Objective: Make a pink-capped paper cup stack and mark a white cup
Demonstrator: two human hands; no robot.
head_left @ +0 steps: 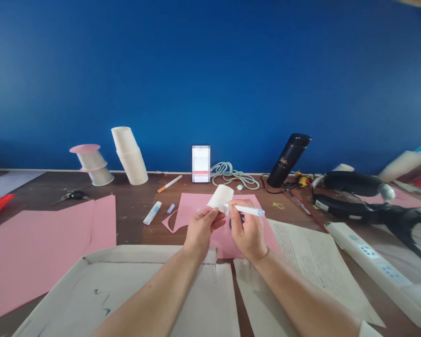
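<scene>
My left hand [202, 229] holds a white paper cup [220, 197] tilted on its side above the desk. My right hand [245, 229] grips a white glue stick [249, 210] with a pale blue end, its tip pressed against the cup's side. Both hands hover over a pink paper sheet [196, 208] with a cut-out curve. An open glue tube [152, 213] and its small blue cap [170, 208] lie to the left of that sheet.
A large pink sheet [38, 248] lies left, a cardboard tray [126, 290] near me, printed paper [312, 257] right. Behind stand stacked paper cups [129, 155], a cup spool [91, 164], a phone [200, 164], a rope [231, 175], a black flask [289, 159], a power strip [372, 257] and scissors [70, 195].
</scene>
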